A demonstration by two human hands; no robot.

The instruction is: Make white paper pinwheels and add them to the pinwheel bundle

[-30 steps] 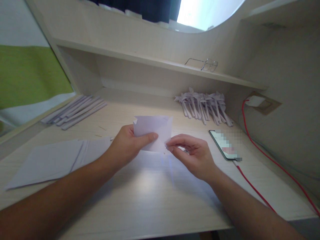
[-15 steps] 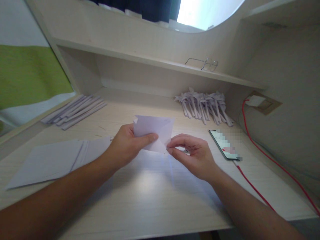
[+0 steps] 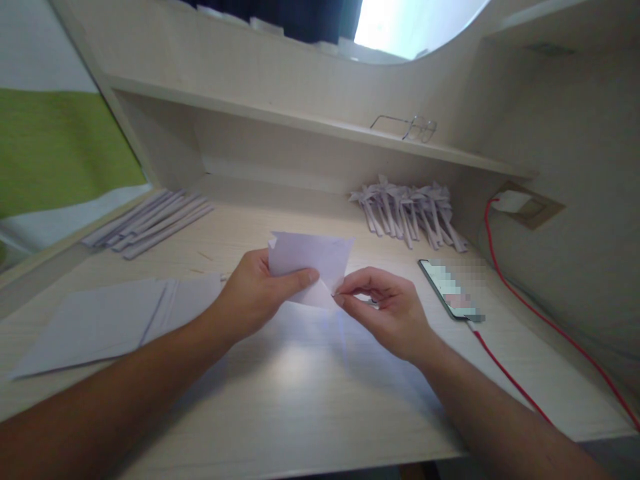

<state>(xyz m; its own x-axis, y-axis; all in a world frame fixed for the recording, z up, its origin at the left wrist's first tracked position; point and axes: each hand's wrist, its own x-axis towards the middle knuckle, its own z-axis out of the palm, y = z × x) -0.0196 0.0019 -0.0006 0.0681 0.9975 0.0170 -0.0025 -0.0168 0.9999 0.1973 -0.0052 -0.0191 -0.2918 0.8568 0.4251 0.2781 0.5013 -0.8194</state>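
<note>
A square of white paper (image 3: 325,257), with a small cut or fold at its upper left corner, is held up above the middle of the desk. My left hand (image 3: 260,287) grips its left side, thumb across the front and fingers behind. At the paper's lower right edge, my right hand (image 3: 383,303) has thumb and forefinger pinched together, their tips touching the paper. A tiny dark tip shows between them, too small to name. Something shiny (image 3: 371,302) peeks out by the right palm, mostly hidden.
White sheets (image 3: 100,313) lie left, below rolled paper sticks (image 3: 150,223). Several paper pinwheels (image 3: 407,207) lie at the back right. A phone (image 3: 450,290) on a red cable (image 3: 510,377) is beside my right hand. Glasses (image 3: 417,128) rest on the shelf (image 3: 280,120). Thin sticks (image 3: 205,255) lie left.
The paper has shifted slightly right, toward my right fingertips, with my left hand moving a little along. My right hand has hardly moved.
</note>
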